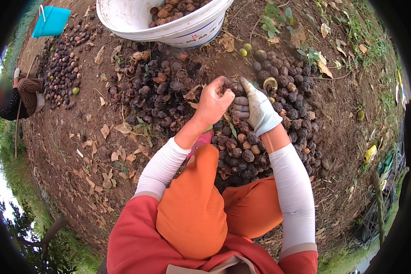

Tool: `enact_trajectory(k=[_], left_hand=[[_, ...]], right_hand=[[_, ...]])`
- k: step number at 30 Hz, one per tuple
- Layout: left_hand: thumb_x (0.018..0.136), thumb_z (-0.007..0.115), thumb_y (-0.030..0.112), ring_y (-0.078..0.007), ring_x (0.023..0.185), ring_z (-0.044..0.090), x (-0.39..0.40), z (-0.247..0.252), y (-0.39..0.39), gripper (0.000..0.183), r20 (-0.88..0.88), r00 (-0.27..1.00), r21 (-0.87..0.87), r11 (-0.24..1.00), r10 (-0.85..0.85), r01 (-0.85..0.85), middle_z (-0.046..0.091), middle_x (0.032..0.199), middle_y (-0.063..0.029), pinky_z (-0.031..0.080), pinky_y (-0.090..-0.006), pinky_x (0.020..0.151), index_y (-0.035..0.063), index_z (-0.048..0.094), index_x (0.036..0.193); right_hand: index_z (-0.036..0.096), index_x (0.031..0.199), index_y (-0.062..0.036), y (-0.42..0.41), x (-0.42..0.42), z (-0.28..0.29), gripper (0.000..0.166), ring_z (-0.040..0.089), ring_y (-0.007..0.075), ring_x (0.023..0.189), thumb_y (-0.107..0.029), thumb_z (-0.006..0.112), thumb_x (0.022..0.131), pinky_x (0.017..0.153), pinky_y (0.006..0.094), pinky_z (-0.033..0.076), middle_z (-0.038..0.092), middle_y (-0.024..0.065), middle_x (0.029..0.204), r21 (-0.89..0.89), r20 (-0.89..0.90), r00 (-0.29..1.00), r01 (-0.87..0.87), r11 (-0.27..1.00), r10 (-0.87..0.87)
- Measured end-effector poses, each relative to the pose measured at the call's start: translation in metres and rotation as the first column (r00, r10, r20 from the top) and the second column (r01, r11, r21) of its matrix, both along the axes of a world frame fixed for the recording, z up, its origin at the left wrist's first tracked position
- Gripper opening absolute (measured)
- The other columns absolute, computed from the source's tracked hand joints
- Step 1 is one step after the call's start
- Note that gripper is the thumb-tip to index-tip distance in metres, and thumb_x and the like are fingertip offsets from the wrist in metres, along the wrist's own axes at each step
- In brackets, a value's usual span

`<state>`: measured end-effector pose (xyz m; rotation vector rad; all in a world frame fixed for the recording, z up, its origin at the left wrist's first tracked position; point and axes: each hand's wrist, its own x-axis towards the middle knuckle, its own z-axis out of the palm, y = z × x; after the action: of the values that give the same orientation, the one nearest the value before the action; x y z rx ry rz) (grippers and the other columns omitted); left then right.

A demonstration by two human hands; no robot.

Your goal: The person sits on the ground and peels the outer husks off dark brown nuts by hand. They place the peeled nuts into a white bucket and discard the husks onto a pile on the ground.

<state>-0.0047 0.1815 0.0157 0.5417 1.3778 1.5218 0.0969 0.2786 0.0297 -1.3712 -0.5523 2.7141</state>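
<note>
A dark-husked walnut (238, 89) sits between my two hands above the ground. My right hand (255, 108), in a soiled white work glove, grips it with the thumb on top and the fingers curled beneath. Bare, my left hand (213, 99) pinches at the nut's left side; its fingertips partly hide what they hold. Under and right of my hands spreads a heap of dark-husked walnuts (248, 156), with an open piece of husk (270, 84) among them. Left of my hands lies a pile of torn blackened husks (161, 90).
A white plastic tub (133, 17) holding brown walnuts stands ahead. At the far left, another person (24, 92) sits beside more scattered walnuts (60, 73) and a turquoise bucket (51, 22). Two green fruits (245, 50) and dry leaves lie on the soil. Dark cables (373, 219) lie at right.
</note>
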Motion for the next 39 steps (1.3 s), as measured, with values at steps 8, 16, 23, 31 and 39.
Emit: enact_trajectory(k=[8,16,23,31,39], left_hand=[[0.09,0.047,0.005,-0.0029,0.051,0.034,-0.001,-0.001,-0.004,0.007,0.248,0.969,0.01,1.0,0.011,-0.014,0.042,0.069,0.0044,0.031,-0.0213,0.044,0.0039,0.05,0.096],[0.093,0.051,0.016,-0.0005,0.056,0.037,0.01,0.009,0.0,0.026,0.05,0.999,0.024,1.0,-0.008,0.007,0.048,0.08,0.003,0.03,-0.0178,0.045,0.0007,0.044,0.113],[0.093,0.049,0.012,-0.0001,0.058,0.037,0.009,-0.001,-0.004,0.018,0.009,0.999,0.024,0.999,-0.042,0.041,0.047,0.08,0.0039,0.031,-0.0172,0.046,0.003,0.046,0.108],[0.089,0.045,0.005,-0.0012,0.056,0.038,0.01,0.004,0.0,0.016,0.078,0.997,0.008,1.0,0.004,-0.005,0.047,0.079,0.0028,0.03,-0.018,0.044,0.0047,0.046,0.105],[0.085,0.05,0.003,-0.0039,0.076,0.048,0.009,0.001,-0.002,0.018,0.155,0.984,0.01,0.996,0.091,-0.094,0.055,0.087,-0.0001,0.042,-0.0206,0.067,-0.002,0.052,0.102]], right_hand=[[0.057,0.101,-0.0165,-0.001,0.003,-0.001,0.028,0.026,0.0061,0.043,-0.04,0.041,0.099,0.039,0.021,0.023,0.034,-0.0068,0.053,-0.026,-0.051,0.997,0.051,0.998,-0.052],[0.062,0.114,-0.0152,-0.012,-0.005,0.013,0.037,0.034,0.0048,0.046,-0.042,0.042,0.099,0.041,0.0196,0.03,0.044,-0.0062,0.058,0.339,0.155,0.988,-0.042,0.94,-0.011],[0.057,0.094,-0.0146,-0.002,0.004,-0.004,0.03,0.034,0.0073,0.045,-0.041,0.044,0.098,0.039,0.0209,0.028,0.046,-0.0043,0.059,0.055,0.015,0.999,0.03,0.998,-0.031],[0.061,0.097,-0.0142,-0.003,0.003,-0.003,0.033,0.037,0.0072,0.044,-0.043,0.044,0.098,0.038,0.0207,0.026,0.049,-0.0021,0.06,0.082,0.007,1.0,0.01,0.997,-0.011],[0.061,0.111,0.0005,-0.021,-0.008,-0.002,0.033,0.066,0.0236,0.084,-0.027,0.055,0.094,0.078,0.0311,0.05,0.068,0.0171,0.093,0.946,0.151,0.988,-0.138,0.295,-0.021]])
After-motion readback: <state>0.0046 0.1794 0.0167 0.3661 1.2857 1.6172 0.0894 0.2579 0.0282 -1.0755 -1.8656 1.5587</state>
